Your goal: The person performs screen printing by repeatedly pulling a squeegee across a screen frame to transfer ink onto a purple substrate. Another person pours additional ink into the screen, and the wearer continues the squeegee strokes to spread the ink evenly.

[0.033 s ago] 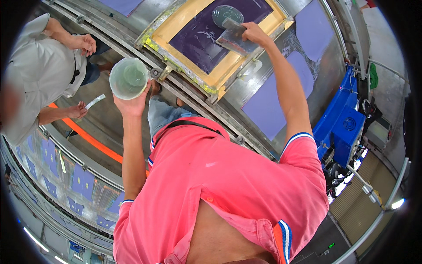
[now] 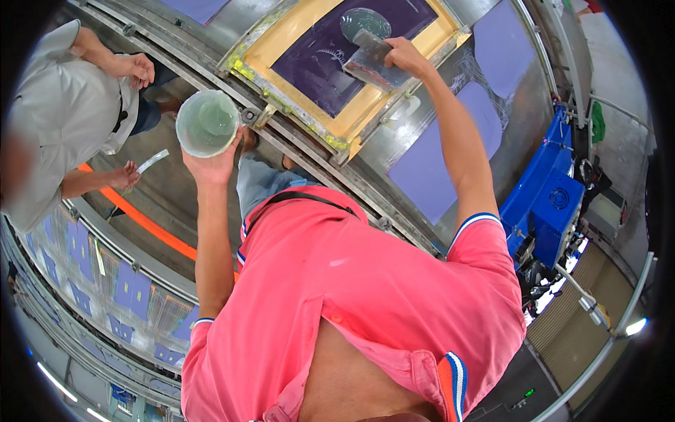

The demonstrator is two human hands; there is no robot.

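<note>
My left hand (image 2: 213,165) is closed round the side and underside of a translucent round tub (image 2: 184,133), which is tilted so its mouth shows. Clear greenish paste (image 2: 216,119) lies inside it. In my right hand (image 2: 408,56) is a wide, flat squeegee (image 2: 369,70), its blade smeared and shiny, held over the right part of a printing screen. The screen's dark purple mesh (image 2: 299,70) sits in a yellowish frame (image 2: 264,53). A round pool of the greenish paste (image 2: 360,22) lies on the mesh just beyond the squeegee, and a pale leaf-like pattern shows nearby.
A metal rail (image 2: 309,151) runs along the table's near edge. Purple fabric pieces (image 2: 429,176) lie right of the screen. At the left stands another person (image 2: 77,105) in a pale shirt, holding a small strip (image 2: 152,161). Blue machinery (image 2: 555,197) stands at the right.
The squeegee and my right hand have shifted very slightly left and nearer. The tub has risen a touch in the picture. Both grips are the same.
</note>
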